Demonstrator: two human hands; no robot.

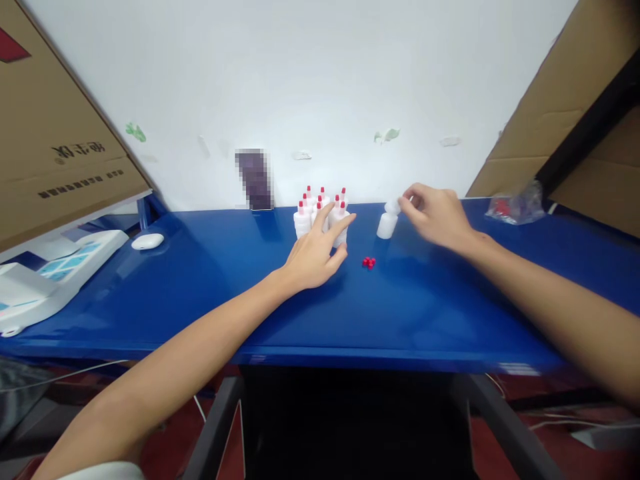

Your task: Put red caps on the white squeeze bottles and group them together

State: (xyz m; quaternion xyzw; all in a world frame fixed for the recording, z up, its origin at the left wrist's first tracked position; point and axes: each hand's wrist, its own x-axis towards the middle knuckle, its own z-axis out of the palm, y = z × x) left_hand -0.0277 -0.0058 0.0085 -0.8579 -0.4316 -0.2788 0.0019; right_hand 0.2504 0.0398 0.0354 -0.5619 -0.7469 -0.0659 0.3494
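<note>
My left hand [317,257] reaches over the front of a close cluster of white squeeze bottles [301,222] with red tips. Its fingers are spread, with the front right bottle [342,235] between fingers and thumb; whether they touch it I cannot tell. To the right, a white bottle [386,227] without a red tip stands apart on the table. My right hand [433,212] is closed in a pinch at a whitish cap-like piece [393,206] above that bottle. Several small red tips [369,262] lie in a little heap between the hands.
The blue table [200,287] runs up to a white wall. A clear plastic bag [517,205] with red pieces lies at the right. A white rounded case [147,241] and a white device [65,277] are at the left. Cardboard [65,127] rises on both sides.
</note>
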